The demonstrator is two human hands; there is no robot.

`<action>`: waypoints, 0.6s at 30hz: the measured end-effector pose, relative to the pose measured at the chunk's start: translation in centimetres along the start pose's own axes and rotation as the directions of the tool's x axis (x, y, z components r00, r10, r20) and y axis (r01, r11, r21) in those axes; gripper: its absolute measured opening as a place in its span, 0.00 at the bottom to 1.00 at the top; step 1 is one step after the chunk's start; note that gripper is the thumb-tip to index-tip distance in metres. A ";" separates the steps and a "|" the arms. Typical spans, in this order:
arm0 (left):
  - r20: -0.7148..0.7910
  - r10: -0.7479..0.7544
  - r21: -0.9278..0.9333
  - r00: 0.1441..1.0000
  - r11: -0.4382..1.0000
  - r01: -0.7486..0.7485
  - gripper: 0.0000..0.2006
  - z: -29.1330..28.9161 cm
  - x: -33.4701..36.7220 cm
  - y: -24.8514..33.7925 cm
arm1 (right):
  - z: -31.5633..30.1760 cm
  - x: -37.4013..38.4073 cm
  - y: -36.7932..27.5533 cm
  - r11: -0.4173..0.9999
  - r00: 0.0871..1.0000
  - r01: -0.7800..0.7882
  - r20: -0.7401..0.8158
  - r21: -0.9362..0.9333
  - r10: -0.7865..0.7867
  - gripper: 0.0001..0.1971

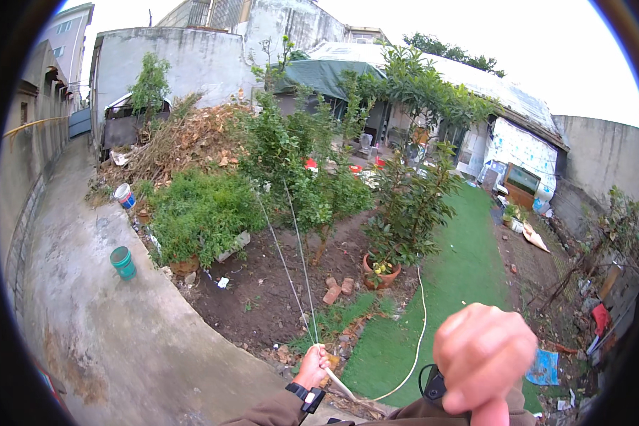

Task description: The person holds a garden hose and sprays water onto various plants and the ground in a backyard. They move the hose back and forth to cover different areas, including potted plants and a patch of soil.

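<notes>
The left hand point(311, 366) is closed around two thin, light strings point(307, 284), and the right hand point(484, 355) is curled in a fist up close, but I cannot tell if it holds anything. The strings go up from the left hand, over the brown dirt point(263, 305), to a leafy bush point(280, 153). A white cord point(424, 312) curves across the green mat point(468, 241).

Teal bucket point(123, 263) (upright) on concrete path point(113, 341).
</notes>
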State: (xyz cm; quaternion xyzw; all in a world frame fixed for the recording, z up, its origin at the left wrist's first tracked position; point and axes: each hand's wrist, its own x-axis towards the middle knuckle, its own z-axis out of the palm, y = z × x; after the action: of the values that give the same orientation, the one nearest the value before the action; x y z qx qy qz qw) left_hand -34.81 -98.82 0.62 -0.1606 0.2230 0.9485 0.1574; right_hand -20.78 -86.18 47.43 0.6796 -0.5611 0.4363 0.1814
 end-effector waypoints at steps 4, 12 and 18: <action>0.079 -0.096 -0.080 0.992 0.992 0.102 0.03 0.8 0.2 3.0 | 2.3 -9.5 11.2 0.733 0.733 -0.677 0.025 -0.060 0.680 0.17; 0.278 -0.156 -0.200 0.948 0.956 0.216 0.04 6.1 2.3 11.7 | 16.9 -44.8 24.0 0.381 0.320 -0.913 0.317 -0.149 0.893 0.32; 0.274 -0.107 -0.129 0.956 0.981 0.147 0.05 8.8 5.2 15.9 | 22.7 -50.1 26.7 0.109 0.081 -0.987 0.222 -0.115 0.972 0.30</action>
State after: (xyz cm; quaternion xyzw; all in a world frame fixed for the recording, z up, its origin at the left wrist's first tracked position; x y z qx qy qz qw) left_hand -47.48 -107.02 12.04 -0.0570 0.1178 0.9633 0.2342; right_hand -36.03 -80.74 -11.48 0.1842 -0.8733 0.3768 -0.2480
